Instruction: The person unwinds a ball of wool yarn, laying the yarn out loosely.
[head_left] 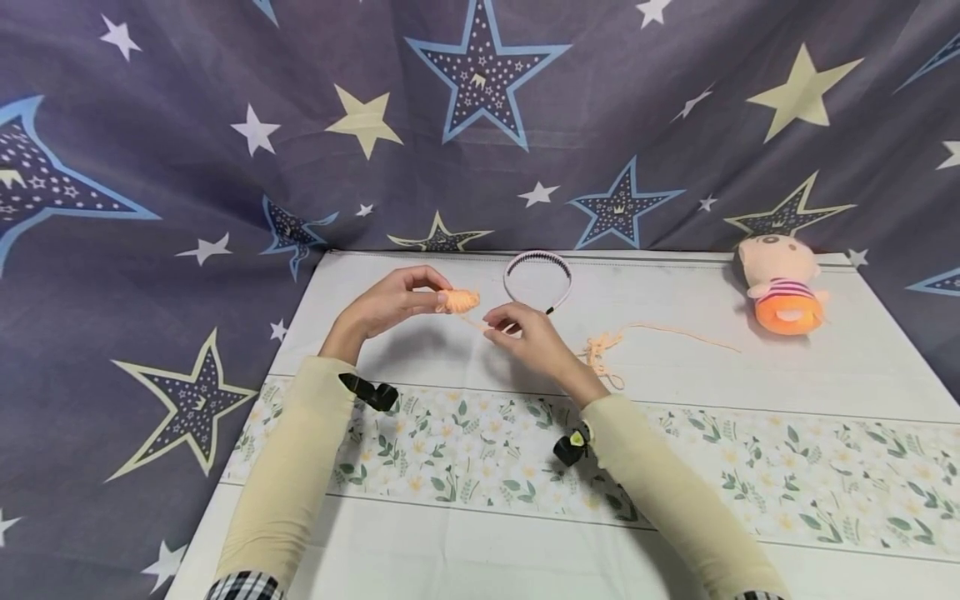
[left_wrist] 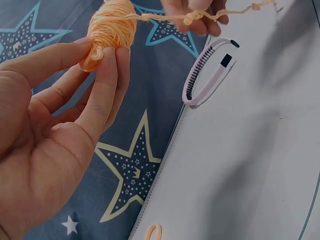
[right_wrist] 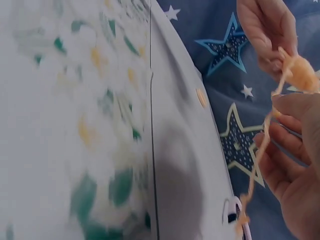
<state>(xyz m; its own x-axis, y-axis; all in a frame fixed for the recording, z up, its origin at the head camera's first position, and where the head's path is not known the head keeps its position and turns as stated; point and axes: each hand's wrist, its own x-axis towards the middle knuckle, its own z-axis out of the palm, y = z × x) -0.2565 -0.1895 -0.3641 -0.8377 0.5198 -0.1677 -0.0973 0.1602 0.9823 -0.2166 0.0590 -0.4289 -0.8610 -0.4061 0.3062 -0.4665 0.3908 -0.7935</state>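
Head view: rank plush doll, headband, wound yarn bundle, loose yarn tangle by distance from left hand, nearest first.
From the left hand:
1. Wound yarn bundle: in its fingertips.
2. Headband: to its right, on the table.
3. Loose yarn tangle: farther right, near the other wrist.
4. Plush doll: far right.

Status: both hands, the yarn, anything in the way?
Left hand pinching the yarn bundle. Right hand holding its strand. Loose tangle farther right. Headband behind right hand; nothing between hands but yarn.
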